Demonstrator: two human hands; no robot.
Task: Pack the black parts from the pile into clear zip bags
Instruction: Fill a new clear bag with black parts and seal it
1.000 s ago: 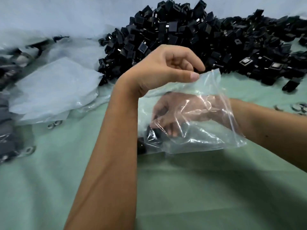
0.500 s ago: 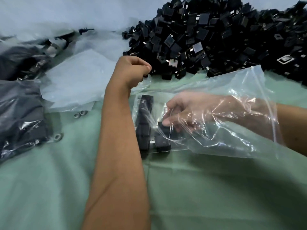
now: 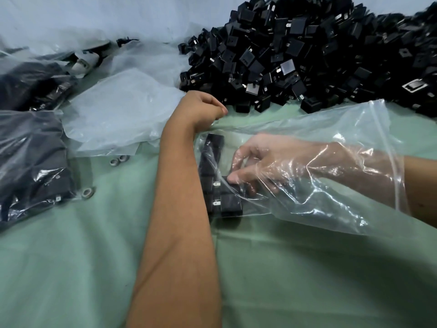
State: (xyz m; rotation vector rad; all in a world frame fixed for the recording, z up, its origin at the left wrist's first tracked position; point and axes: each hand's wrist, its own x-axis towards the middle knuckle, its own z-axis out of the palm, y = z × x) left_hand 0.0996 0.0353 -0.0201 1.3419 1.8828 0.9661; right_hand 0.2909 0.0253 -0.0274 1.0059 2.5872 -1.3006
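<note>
- Left hand (image 3: 203, 108) is up near the far middle of the cloth (image 3: 71, 268), forearm running straight away from the camera, fingers curled into a fist that pinches the closed corner of the bag (image 3: 331, 129).
- Right hand (image 3: 267, 162) is deep inside the bag, arm coming in from the right edge through the open mouth, wrist bent down.
- Its fingers (image 3: 238, 159) curl round a black part (image 3: 233, 184) beside the packed row (image 3: 210, 166) at the bag's closed end; through the wrinkled plastic the exact hold is hard to read.
- The pile (image 3: 307, 50) sits along the far right edge, just beyond the bag.
- Empty bags (image 3: 118, 110) lie far left of centre, filled bags (image 3: 30, 162) at the left edge.
- Small metal rings (image 3: 119, 160) lie on the cloth between them.
</note>
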